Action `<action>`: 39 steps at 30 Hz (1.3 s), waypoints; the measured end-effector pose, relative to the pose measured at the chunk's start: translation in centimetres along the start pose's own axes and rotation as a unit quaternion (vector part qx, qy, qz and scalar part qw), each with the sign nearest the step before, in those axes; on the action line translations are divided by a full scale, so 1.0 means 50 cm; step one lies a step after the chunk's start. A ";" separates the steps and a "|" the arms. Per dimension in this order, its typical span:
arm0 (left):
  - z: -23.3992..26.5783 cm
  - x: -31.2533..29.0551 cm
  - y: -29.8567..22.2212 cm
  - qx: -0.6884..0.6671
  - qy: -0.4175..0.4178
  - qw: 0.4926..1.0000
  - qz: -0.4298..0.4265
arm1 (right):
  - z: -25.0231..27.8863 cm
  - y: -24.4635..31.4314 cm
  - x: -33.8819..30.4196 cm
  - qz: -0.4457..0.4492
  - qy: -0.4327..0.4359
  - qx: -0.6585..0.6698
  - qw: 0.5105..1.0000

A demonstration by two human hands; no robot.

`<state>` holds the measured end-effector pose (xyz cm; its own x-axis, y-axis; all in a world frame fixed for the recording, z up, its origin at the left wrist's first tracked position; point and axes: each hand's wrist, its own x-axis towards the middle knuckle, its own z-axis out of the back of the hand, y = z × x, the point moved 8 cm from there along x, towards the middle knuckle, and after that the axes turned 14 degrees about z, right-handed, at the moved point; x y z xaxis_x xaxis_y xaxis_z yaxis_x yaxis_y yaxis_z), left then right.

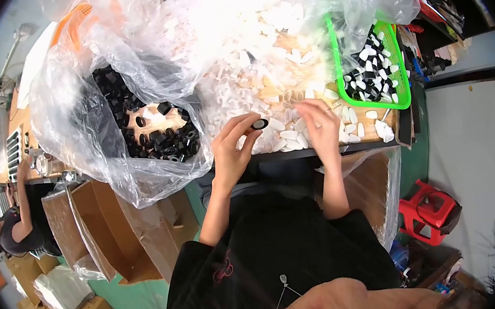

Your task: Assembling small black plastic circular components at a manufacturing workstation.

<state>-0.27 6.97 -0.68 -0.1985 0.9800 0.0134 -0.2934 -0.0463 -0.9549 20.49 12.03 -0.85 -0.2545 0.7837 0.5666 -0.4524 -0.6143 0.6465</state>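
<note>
"Two hands, both in view over the table edge. Count the pieces?"

"One small black ring [260, 124] with a pale centre, held at the left hand's [233, 147] fingertips, just above the near table edge. Black pieces [183, 148] in the clear bag [66, 122]: dozens, overlapping, no exact count. White pieces [290, 137] on the table [306, 77]: scores at least, heaped; the far ones wash out in glare."

"Baskets?"

"One, green [403, 72], on the right side, holding black and white pieces mixed; plastic film covers part of it, so no count. One red stool [426, 214] on the floor to the right."

"Pose?"

"Left forearm rises and leans inward; thumb and fingers pinch the ring, its round face showing. Right forearm stands nearly upright. Right hand [321, 124]: fingers bent toward the left, thumb lower and apart, just over the white pieces. Cannot tell whether its fingertips grip anything."

"Anyone else?"

"One co-worker [22, 223] at far left, arm raised to a bench."
</note>
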 end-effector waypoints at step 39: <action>0.218 0.012 0.164 0.364 -0.208 0.906 0.052 | 0.213 -0.062 0.043 0.036 -0.155 -0.329 0.931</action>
<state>-12.96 5.08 -5.26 -0.5509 0.8127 0.1899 -0.7627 -0.3979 -0.5098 30.46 14.63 3.82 -0.0913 0.6166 0.7820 -0.8952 -0.3948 0.2068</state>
